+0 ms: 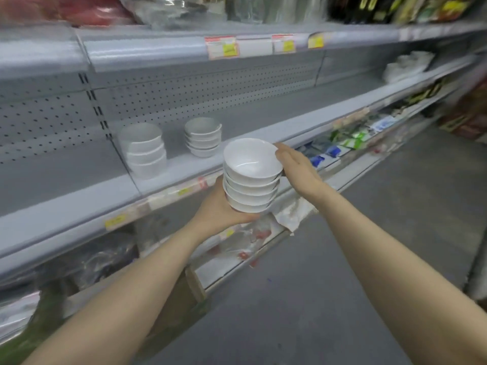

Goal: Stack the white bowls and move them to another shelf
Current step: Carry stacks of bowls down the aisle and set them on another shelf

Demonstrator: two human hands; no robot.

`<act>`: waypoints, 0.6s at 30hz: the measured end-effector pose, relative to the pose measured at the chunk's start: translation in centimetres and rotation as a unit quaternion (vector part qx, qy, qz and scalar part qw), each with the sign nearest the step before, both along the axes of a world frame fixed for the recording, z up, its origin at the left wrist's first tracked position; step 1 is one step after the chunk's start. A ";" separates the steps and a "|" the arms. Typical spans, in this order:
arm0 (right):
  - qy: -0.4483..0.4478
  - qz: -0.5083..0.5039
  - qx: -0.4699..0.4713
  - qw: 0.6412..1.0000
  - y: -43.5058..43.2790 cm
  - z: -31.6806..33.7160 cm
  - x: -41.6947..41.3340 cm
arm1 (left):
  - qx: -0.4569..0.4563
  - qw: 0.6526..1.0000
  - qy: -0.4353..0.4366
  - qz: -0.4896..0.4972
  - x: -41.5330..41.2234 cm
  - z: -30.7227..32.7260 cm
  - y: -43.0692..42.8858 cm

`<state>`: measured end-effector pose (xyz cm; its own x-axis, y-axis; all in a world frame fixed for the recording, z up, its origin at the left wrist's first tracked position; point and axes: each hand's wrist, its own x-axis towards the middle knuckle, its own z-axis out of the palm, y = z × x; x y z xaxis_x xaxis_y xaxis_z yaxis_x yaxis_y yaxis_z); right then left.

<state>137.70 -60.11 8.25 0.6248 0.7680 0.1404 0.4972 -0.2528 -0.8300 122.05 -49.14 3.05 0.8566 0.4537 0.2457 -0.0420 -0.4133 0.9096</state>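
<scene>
A stack of several white bowls (251,177) is held in the air in front of the grey middle shelf (263,114). My left hand (220,206) cups the stack from below and the left. My right hand (296,167) rests flat against the right rim of the top bowl, fingers extended. Two more stacks of white bowls stand on that shelf: one (145,151) near the upright at left, another (203,137) to its right.
Price tags line the shelf edges (221,47). The lower shelves hold packaged goods (350,140) and plastic-wrapped items (245,241). White items (405,65) sit far right on the middle shelf. Grey aisle floor (329,259) lies to the right.
</scene>
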 end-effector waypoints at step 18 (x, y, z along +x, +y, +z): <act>-0.017 -0.179 -0.017 0.984 -20.7 0.5 29.1 | -0.019 0.991 0.050 -0.124 33.1 -1.1 -16.0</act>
<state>166.83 -80.81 8.76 0.8514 0.5045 0.1438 0.3988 -0.4446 -0.8021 155.13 -65.10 1.95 0.9620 0.2344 0.1401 -0.0460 -0.3667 0.9292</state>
